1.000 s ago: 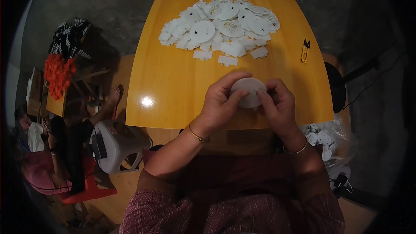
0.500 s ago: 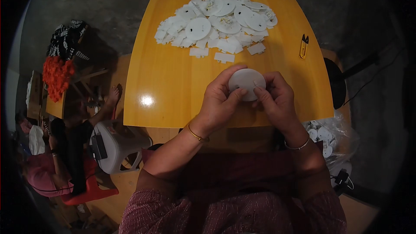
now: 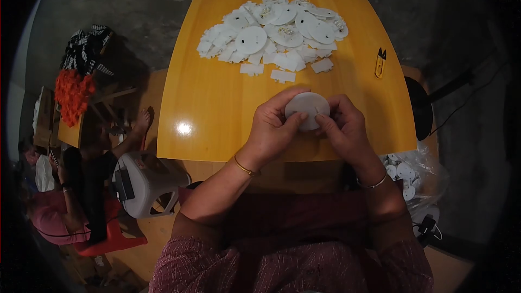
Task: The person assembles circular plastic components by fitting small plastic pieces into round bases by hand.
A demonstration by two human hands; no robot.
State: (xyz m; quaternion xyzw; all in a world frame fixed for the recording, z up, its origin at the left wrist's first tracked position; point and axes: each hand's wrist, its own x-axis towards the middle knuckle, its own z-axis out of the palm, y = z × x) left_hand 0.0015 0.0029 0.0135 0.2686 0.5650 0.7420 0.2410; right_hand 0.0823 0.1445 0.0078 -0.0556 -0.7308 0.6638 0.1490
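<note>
Between my two hands, above the near part of the table, is a round white disc (image 3: pixel 307 104). My left hand (image 3: pixel 275 123) grips its left side, thumb on the face and fingers behind. On the right side, my right hand (image 3: pixel 345 126) is closed on the disc, its thumb near a small raised piece at the disc's edge. What lies behind the disc is hidden by it and my fingers. A heap of similar white discs (image 3: pixel 251 40) and small rectangular white pieces (image 3: pixel 283 76) lies farther back on the table.
Yellow thread snips (image 3: pixel 380 64) lie at the right of the wooden table (image 3: pixel 211 114). A clear plastic bag (image 3: pixel 426 176) with white discs stands below the right edge. At left, a seated person (image 3: pixel 59 214) is near a grey stool (image 3: pixel 146 182) and orange material (image 3: pixel 74 95).
The disc has tilted slightly and sits a little lower in view, still between both hands. The whole table has shifted slightly down in view.
</note>
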